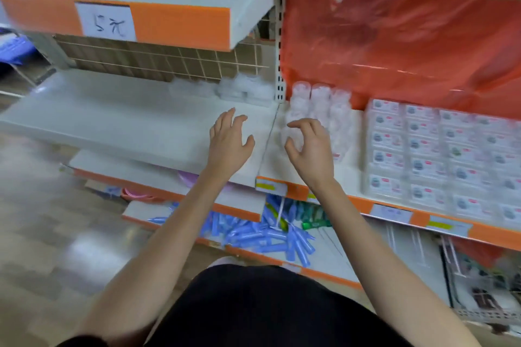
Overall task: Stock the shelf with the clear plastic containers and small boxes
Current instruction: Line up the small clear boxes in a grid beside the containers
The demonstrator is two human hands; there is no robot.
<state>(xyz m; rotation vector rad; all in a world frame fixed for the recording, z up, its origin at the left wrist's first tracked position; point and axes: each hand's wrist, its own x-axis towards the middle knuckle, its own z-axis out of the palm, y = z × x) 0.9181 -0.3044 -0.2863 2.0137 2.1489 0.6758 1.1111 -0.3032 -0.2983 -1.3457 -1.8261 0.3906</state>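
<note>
Left hand [229,144] is over the white shelf [112,121], fingers spread and relaxed, holding nothing. Right hand [310,148] is just beside it, fingers curled claw-like with the thumb apart, right at the front of the clear plastic containers [320,110]. Blur makes it impossible to tell whether it grips one or only hovers. The containers stand in rows just ahead of the right hand. More clear containers [244,90] sit at the shelf back, beyond the left hand. Small boxes [423,149] are stacked in rows to the right of the right hand, near the containers. Red plastic sheet [394,45] hangs behind them. Blue tubes [267,236] lie on a lower shelf, below both forearms. Handwritten price label [107,22] is above the left hand.
</note>
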